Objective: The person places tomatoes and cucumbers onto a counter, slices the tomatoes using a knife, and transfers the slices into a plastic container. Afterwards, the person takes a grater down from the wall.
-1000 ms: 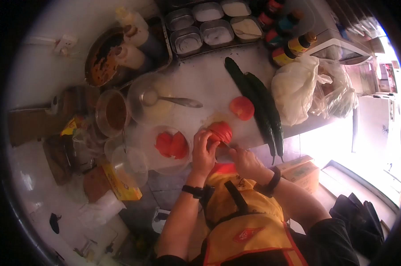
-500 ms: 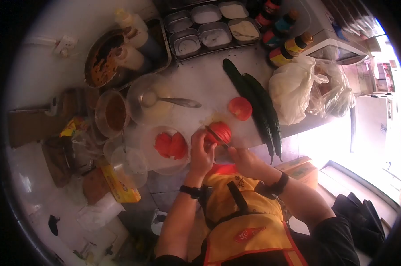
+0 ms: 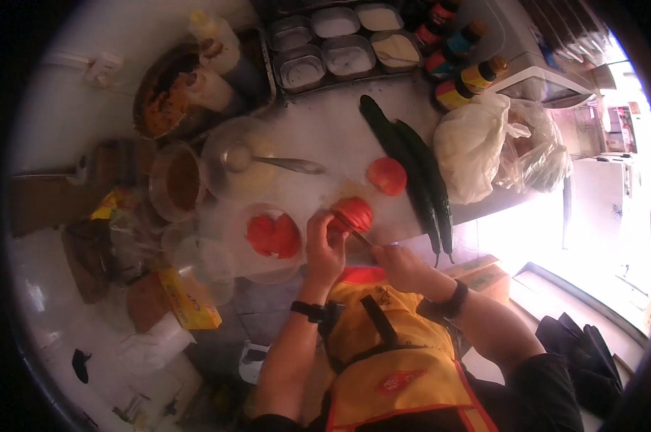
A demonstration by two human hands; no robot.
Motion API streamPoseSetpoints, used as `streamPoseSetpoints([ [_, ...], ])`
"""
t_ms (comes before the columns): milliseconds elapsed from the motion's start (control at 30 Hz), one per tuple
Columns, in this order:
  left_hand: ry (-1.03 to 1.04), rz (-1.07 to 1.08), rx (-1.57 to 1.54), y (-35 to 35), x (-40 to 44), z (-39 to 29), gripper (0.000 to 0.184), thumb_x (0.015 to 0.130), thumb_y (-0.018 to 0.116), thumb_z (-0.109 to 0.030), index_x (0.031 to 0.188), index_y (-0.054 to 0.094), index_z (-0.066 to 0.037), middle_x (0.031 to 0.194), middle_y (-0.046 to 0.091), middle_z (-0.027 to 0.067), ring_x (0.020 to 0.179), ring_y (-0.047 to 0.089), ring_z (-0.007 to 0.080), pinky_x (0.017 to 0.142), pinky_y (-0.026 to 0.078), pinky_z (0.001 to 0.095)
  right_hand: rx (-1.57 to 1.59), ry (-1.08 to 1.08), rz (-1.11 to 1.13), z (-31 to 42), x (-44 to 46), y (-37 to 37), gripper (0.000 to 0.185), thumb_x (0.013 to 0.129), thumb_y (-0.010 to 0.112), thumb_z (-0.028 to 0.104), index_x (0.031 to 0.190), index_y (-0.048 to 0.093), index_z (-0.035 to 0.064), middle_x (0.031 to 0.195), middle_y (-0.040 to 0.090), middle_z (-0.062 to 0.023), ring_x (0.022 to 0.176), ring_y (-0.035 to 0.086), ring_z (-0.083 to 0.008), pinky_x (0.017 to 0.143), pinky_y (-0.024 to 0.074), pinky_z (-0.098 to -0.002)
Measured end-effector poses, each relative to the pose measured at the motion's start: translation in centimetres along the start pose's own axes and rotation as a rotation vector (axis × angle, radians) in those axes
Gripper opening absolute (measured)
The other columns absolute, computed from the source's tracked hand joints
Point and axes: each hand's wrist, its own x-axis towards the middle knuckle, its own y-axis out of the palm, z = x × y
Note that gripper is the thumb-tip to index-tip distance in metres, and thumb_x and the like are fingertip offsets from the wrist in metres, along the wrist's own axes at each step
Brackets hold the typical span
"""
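A tomato with cut lines across it sits near the counter's front edge. My left hand curls its fingers against the tomato's near left side and holds it. Closed round a knife's handle, my right hand keeps the knife slanted, its blade at the tomato's near side by my left fingertips. A second tomato lies just beyond, to the right. Left of my hands, tomato pieces rest in a clear, shallow container.
Two long cucumbers lie right of the tomatoes, beside plastic bags. A metal ladle lies across a clear bowl. Metal seasoning tins and several bottles stand at the back. A brown-sauce tub is at left.
The knife blade has shifted slightly toward me and lower on the tomato's near side. Both hands stay at the tomato. The whole view has shifted a little to the left.
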Motion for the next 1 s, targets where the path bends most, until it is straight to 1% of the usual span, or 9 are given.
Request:
streamPoseSetpoints([
  [67,-0.046,0.023,-0.031,-0.1,0.0,-0.1,0.047,0.083,0.07,0.004,0.125,0.051,-0.002,0.125,0.052,0.0182,0.112,0.058,0.0355,0.083,0.056,0.0374,0.163,0.102,0.169,-0.5,0.9,0.5,0.035,0.082,0.056,0.001,0.116,0.057,-0.0056,0.086,0.06,-0.0242,0.074,0.06,-0.0437,0.064,0.0477,-0.0506],
  [133,-0.091,0.053,-0.056,-0.3,0.1,-0.3,0.046,0.083,0.07,0.005,0.124,0.051,-0.002,0.124,0.052,0.0173,0.111,0.058,0.0342,0.081,0.057,0.0366,0.118,-0.036,-0.072,-0.6,2.0,2.0,0.031,0.087,0.055,0.005,0.117,0.055,0.0008,0.09,0.062,-0.0223,0.075,0.064,-0.0431,0.063,0.0507,-0.0521],
  [333,-0.082,0.014,-0.079,0.2,-0.2,0.5,0.042,0.083,0.07,0.0,0.121,0.053,-0.001,0.118,0.054,0.0187,0.107,0.06,0.0336,0.085,0.054,0.038,-0.007,0.21,0.039,-0.1,2.7,3.8,0.033,0.089,0.052,0.009,0.122,0.055,0.0068,0.094,0.063,-0.0214,0.081,0.065,-0.0422,0.07,0.0532,-0.0511],
  [467,-0.049,0.034,0.019,0.2,-0.1,0.0,0.044,0.082,0.07,0.0,0.122,0.053,-0.003,0.121,0.053,0.0187,0.108,0.059,0.0339,0.085,0.055,0.0378,0.073,0.102,-0.094,1.3,2.1,1.5,0.03,0.09,0.052,0.012,0.12,0.055,0.0069,0.095,0.062,-0.0222,0.08,0.066,-0.0422,0.071,0.0534,-0.051],
  [533,-0.035,0.01,0.053,0.2,-0.1,-0.4,0.045,0.082,0.069,0.002,0.123,0.053,-0.004,0.123,0.051,0.0188,0.107,0.06,0.0345,0.085,0.055,0.0377,0.06,0.354,0.093,1.8,1.5,1.1,0.03,0.09,0.054,0.012,0.119,0.055,0.0067,0.096,0.062,-0.0234,0.082,0.066,-0.043,0.072,0.0533,-0.0517],
  [667,-0.044,0.025,0.037,0.1,-0.1,-0.7,0.046,0.083,0.069,0.001,0.126,0.053,-0.004,0.124,0.051,0.0193,0.106,0.06,0.0332,0.084,0.055,0.0377,-0.007,0.226,0.081,0.2,1.9,3.0,0.032,0.09,0.053,0.012,0.121,0.055,0.0059,0.097,0.062,-0.0245,0.084,0.066,-0.0438,0.074,0.0532,-0.0524],
  [867,-0.022,0.021,0.071,0.0,0.2,-1.0,0.046,0.083,0.07,0.0,0.126,0.056,-0.004,0.128,0.05,0.0191,0.111,0.059,0.0353,0.09,0.052,0.0404,0.047,0.162,-0.096,0.1,2.0,3.3,0.021,0.099,0.044,0.012,0.107,0.058,-0.002,0.092,0.062,-0.0268,0.076,0.062,-0.0475,0.065,0.0493,-0.0557],
  [933,-0.003,0.005,0.126,-0.2,0.2,-1.2,0.045,0.082,0.07,0.001,0.125,0.057,-0.004,0.128,0.05,0.0189,0.113,0.058,0.0364,0.093,0.051,0.0416,0.009,0.253,0.032,0.9,2.0,2.4,0.034,0.091,0.051,0.012,0.124,0.055,0.0057,0.096,0.061,-0.0238,0.083,0.066,-0.0432,0.071,0.0532,-0.0527],
  [1000,0.008,0.032,0.122,-0.1,0.1,-0.7,0.044,0.082,0.069,0.001,0.125,0.057,-0.004,0.128,0.052,0.0197,0.116,0.056,0.0385,0.096,0.049,0.0435,0.008,0.21,-0.016,0.5,1.6,2.9,0.034,0.091,0.05,0.012,0.125,0.055,0.0058,0.097,0.062,-0.0236,0.083,0.066,-0.043,0.071,0.0531,-0.0529],
])
